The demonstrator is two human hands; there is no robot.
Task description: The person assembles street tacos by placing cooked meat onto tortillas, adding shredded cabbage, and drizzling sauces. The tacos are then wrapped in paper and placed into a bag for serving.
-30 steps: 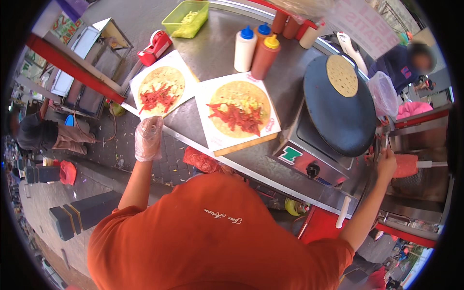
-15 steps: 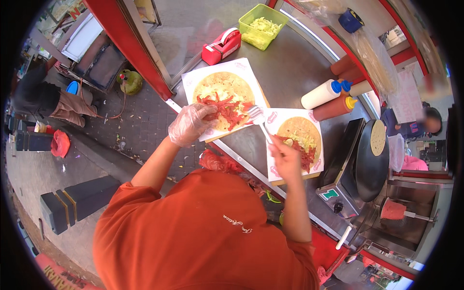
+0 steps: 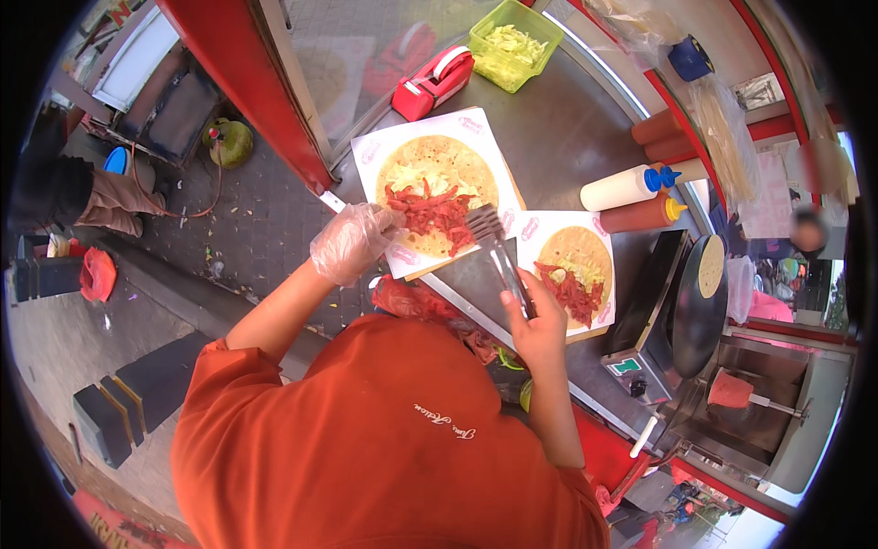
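A flatbread (image 3: 448, 156) lies on white printed paper on a board, topped with shredded pale greens and strips of reddish meat (image 3: 428, 209). My left hand (image 3: 350, 243), in a clear plastic glove, is at the left edge of this meat with its fingers pinched together; whether anything is between them is hidden. My right hand (image 3: 541, 325), bare, grips metal tongs (image 3: 503, 261) with fork-like tips. Those tips are at the right edge of the same flatbread, beside the meat. To the right, a second flatbread (image 3: 581, 245) on paper carries similar greens and meat.
Behind the boards stand a red tape dispenser (image 3: 433, 84) and a green tub of shredded greens (image 3: 517, 46). Squeeze bottles (image 3: 622, 190) lie to the right. A round black griddle (image 3: 688, 320) holds another flatbread (image 3: 711, 266). A red post (image 3: 251, 91) rises at the left.
My left hand has drawn slightly left from the meat's middle. The tongs have turned in my right hand, so both arms show. The meat on the left flatbread looks more bunched together.
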